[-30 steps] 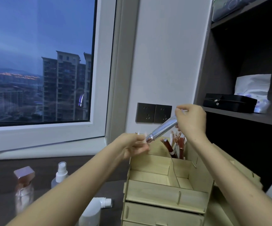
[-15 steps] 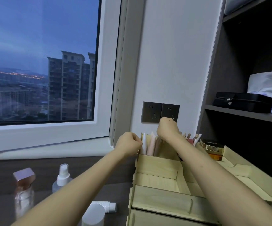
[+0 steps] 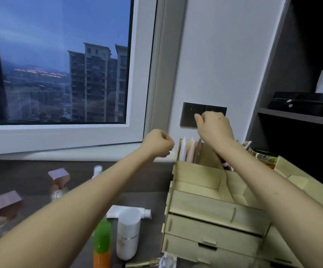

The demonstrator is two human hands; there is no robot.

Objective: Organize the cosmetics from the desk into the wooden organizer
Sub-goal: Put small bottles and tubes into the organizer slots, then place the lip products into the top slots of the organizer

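Your right hand point(image 3: 214, 128) lifted off the wooden organizer point(image 3: 205, 206), fingers curled, holding nothing visible; left hand point(image 3: 157, 143) fisted, empty, beside it.

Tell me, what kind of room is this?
Probably a bedroom or study in a high-rise flat. A dark desk with a wooden organizer and cosmetics bottles stands below a window that looks out on apartment towers, and dark shelves stand at the right.

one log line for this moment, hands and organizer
left hand: fisted, empty | right hand: closed above wooden organizer back slots | desk: bottles remain
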